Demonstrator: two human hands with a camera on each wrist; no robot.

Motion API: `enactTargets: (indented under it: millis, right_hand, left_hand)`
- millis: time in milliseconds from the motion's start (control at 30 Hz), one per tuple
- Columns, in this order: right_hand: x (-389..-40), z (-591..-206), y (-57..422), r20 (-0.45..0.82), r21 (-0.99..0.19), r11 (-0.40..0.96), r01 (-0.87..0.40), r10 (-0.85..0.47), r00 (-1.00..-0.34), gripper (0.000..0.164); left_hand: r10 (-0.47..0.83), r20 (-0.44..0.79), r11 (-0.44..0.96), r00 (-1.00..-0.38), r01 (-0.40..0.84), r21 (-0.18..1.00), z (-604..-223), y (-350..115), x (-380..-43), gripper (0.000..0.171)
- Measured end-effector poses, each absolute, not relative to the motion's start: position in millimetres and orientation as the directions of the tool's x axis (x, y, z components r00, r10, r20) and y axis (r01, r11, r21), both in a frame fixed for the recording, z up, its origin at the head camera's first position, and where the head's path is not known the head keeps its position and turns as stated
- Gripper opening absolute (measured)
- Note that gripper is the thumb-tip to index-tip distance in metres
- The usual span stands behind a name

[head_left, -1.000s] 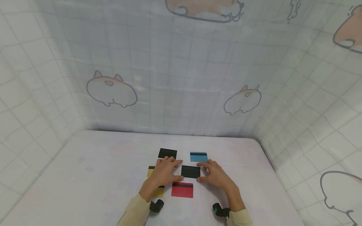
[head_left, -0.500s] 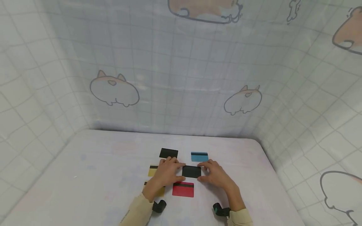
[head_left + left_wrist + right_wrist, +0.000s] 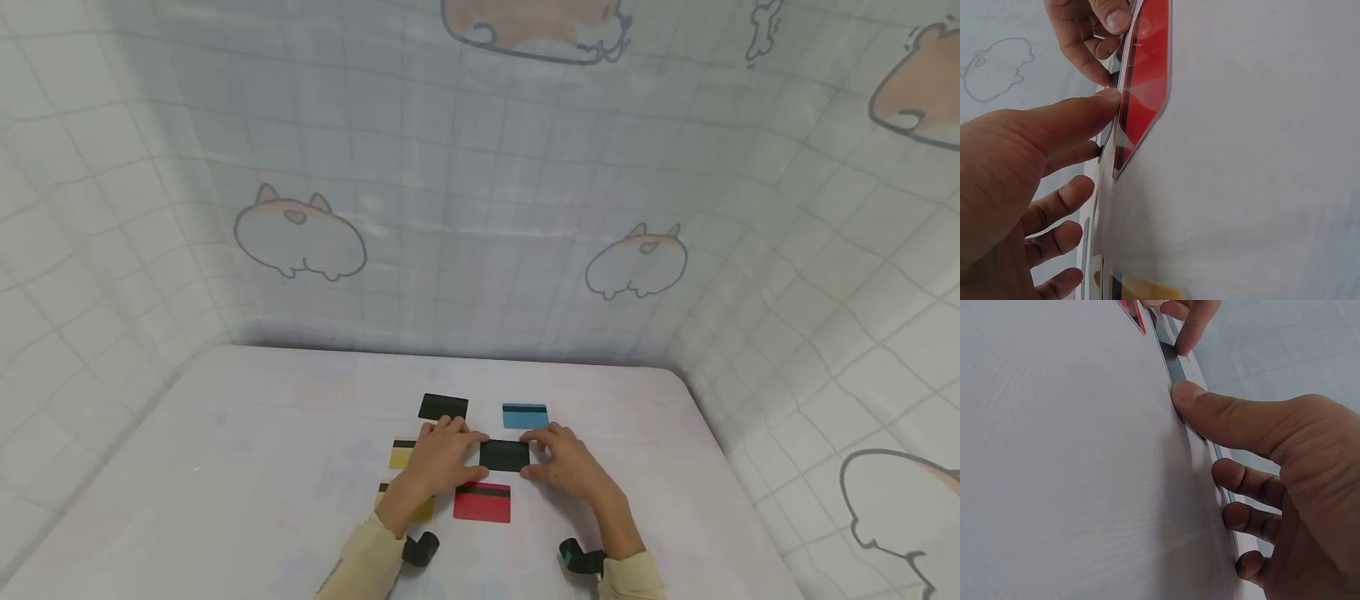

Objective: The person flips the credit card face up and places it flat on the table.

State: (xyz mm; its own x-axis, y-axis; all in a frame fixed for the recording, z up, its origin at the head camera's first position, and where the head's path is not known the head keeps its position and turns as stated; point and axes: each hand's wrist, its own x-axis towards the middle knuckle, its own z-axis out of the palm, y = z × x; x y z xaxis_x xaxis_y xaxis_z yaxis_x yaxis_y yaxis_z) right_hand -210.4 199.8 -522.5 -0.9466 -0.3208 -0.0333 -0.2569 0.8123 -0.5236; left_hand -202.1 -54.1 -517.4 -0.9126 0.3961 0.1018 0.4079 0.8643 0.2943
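A black card (image 3: 504,456) with rounded corners lies flat on the table between my two hands. My left hand (image 3: 437,460) holds its left end, thumb at the near corner and index finger at the far one. At the right end, my right hand (image 3: 572,467) holds the card the same way. A red card (image 3: 482,503) with a dark stripe lies just nearer; it also shows in the left wrist view (image 3: 1147,69). Beyond are a second black card (image 3: 443,407) and a blue striped card (image 3: 525,415). The right thumb (image 3: 1188,394) touches the held card's edge.
Two yellow striped cards lie to the left, one farther off (image 3: 401,454) and one nearer (image 3: 425,508), both partly hidden by my left hand and forearm. A pale cloth covers the table (image 3: 247,467). Printed curtain walls (image 3: 480,275) stand behind and at both sides.
My left index finger has come in from beyond the black card to its far left corner. The right hand and the cards stay nearly in place; the view shifts slightly.
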Motion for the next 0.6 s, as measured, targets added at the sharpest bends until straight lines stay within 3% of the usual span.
enactTargets:
  millis: [167,600]
  right_hand:
    - [-205.7,-522.7,198.3,-0.032,-0.532,0.81,-0.247,-0.311,-0.95,0.051]
    - [-190.8,-518.3,193.0,-0.039,-0.559,0.799,-0.222,-0.293,-0.955,0.051]
  left_hand:
    - [0.39,0.08,0.869,-0.917,0.396,0.298,-512.8,-55.5,-196.7,0.06]
    - [0.391,0.097,0.855,-0.915,0.4,0.329,-510.9,-59.5,-188.8,0.05]
